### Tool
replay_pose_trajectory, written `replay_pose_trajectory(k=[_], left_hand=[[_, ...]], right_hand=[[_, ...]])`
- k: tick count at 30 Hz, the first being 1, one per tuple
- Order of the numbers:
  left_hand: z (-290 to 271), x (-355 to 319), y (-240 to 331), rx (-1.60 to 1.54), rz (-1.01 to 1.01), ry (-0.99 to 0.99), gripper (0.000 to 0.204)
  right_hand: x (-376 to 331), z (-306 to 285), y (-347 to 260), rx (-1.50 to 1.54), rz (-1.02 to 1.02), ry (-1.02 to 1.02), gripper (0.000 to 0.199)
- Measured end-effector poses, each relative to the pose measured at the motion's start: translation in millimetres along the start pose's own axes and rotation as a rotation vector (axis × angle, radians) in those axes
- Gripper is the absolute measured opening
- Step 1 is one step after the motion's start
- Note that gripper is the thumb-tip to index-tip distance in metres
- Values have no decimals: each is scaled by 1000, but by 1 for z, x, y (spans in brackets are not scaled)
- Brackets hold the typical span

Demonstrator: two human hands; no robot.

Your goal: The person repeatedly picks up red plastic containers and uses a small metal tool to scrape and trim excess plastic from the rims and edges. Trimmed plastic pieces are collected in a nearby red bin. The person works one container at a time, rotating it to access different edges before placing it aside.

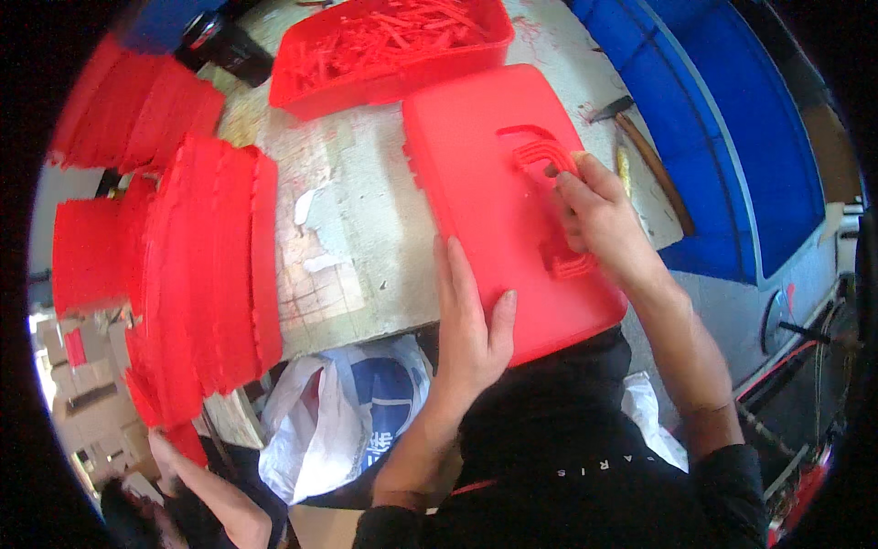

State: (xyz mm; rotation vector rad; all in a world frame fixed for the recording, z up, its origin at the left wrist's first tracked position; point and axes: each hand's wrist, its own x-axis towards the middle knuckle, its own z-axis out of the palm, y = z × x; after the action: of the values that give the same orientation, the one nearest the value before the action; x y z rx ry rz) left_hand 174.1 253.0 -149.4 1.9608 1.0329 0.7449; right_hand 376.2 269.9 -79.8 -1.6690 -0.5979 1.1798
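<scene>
A red plastic lid-like panel [476, 192] with a raised handle [540, 154] tilts from the worktable against my body. My left hand [471, 320] lies on its near left part, fingers stretched out and thumb apart, steadying its surface. My right hand [594, 206] is closed beside the handle, on the panel's right side. A small dark bit shows at its fingertips, but what the fingers hold is mostly hidden.
A red bin [366, 82] of red plastic scraps stands at the back. Stacked red plastic parts [210, 265] rise at left, near another person's arm [215, 485]. Blue crates [704, 137] border the right, beside a wooden-handled tool [654, 169]. A white plastic bag [315, 430] hangs in front.
</scene>
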Motion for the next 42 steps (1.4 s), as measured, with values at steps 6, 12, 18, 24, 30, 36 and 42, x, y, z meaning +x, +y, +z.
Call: replay_pose_trajectory(k=[6,12,18,24,30,36,42], left_hand=[[2,2,2,-45,-2,-42,80],[3,4,-1,-45,3,-50,69],[12,11,0,160,53,71,66],[19,7,-1,284,7,133,63],[13,10,6,366,63,209,61],[-76,36,-3,248,-1,20,36],[-83,225,-36,192,47,39,48]], right_hand=[[19,19,7,-515,-237,157,26],[9,41,1,-657,-297,258,22],[18,65,-6,-918,-397,42,26],[43,55,-11,-440,-282,147,25],[55,45,5,-482,-461,45,26],[31,35,12,-487,-445,47,24],[-5,27,26,-372,-244,-18,22]])
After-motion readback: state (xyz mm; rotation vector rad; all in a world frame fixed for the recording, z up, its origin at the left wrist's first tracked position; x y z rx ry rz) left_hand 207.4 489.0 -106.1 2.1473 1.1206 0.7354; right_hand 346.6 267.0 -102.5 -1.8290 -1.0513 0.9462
